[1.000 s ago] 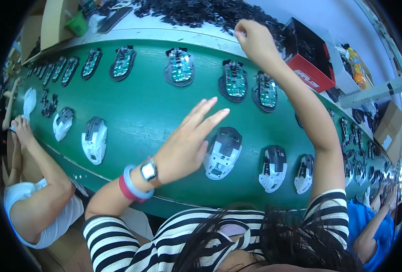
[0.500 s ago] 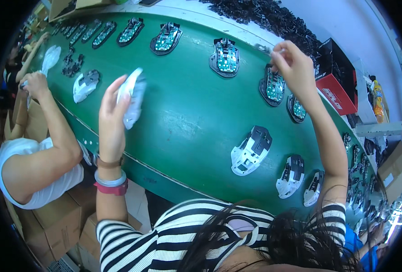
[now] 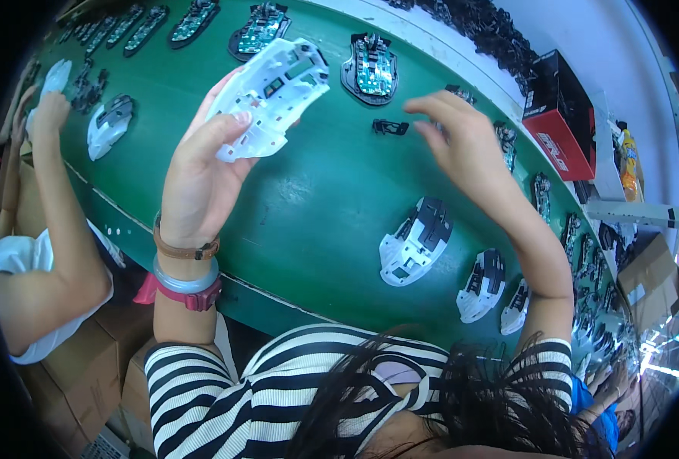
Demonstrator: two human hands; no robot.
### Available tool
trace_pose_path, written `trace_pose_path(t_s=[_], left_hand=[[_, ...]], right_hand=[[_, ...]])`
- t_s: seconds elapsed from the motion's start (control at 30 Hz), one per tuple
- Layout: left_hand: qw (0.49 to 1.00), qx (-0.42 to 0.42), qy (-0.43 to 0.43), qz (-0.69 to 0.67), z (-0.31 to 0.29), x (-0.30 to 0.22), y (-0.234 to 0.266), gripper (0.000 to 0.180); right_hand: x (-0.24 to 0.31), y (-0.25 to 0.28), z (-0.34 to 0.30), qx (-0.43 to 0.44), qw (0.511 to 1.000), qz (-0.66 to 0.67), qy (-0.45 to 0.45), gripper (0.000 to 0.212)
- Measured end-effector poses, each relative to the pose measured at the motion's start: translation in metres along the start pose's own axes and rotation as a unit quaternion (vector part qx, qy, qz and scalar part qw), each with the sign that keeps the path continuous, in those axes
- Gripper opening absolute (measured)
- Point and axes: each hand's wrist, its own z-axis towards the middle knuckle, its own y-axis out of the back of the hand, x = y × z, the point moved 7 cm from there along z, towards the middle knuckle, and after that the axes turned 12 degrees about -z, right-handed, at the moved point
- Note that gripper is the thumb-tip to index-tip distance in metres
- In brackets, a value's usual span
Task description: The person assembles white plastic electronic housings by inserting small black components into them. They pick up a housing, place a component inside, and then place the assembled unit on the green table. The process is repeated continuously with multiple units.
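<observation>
My left hand [image 3: 211, 161] grips a white mouse top shell [image 3: 274, 103] by its edge, thumb on the inner side. The shell's hollow inside, with ribs and cut-outs, faces up. Over the right part of the bench, my right hand [image 3: 458, 138] has its fingers apart and nothing visible in them. Just left of its fingertips a small black plastic part [image 3: 390, 127] lies on the green bench. Beyond that part sits a mouse base with a green circuit board [image 3: 375, 73]. A white and black mouse shell [image 3: 417, 241] rests nearer to me.
More mouse bases [image 3: 259, 32] line the far side of the bench [image 3: 316, 222]. Other shells [image 3: 482, 284] lie at the near right. Black parts [image 3: 477, 30] are heaped behind, beside a black and red box [image 3: 560, 115]. At left, a co-worker's arm [image 3: 68, 199] reaches over the bench.
My left hand has turned the shell so its inside shows. My right hand has come nearer and left, and the small black part it held lies on the bench.
</observation>
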Motion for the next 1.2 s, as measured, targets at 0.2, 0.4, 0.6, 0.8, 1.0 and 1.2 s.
trace_pose_path(t_s=[0.2,0.4,0.6,0.8,1.0,1.2], left_hand=[[0.999,0.003,0.031,0.013,-0.004,0.010,0.001,0.054],[0.999,0.005,0.041,0.013,-0.009,0.014,-0.005,0.051],[0.997,0.046,0.065,-0.018,-0.015,0.026,-0.024,0.051],[0.995,0.009,0.001,0.095,-0.015,0.024,-0.018,0.047],[0.986,-0.012,-0.032,0.160,-0.012,0.025,-0.010,0.048],[0.982,-0.013,-0.031,0.183,-0.014,0.027,-0.016,0.046]], right_hand=[[0.023,-0.043,0.014,0.101,0.985,-0.066,0.121,0.031],[0.037,0.007,0.005,-0.038,0.996,0.055,0.060,0.017],[0.083,0.020,0.013,-0.218,0.965,0.021,0.148,0.016],[0.095,0.011,0.014,-0.272,0.946,-0.038,0.171,0.021],[0.101,0.010,0.017,-0.246,0.951,-0.096,0.163,0.016],[0.104,0.008,0.005,-0.226,0.948,-0.126,0.186,0.019]])
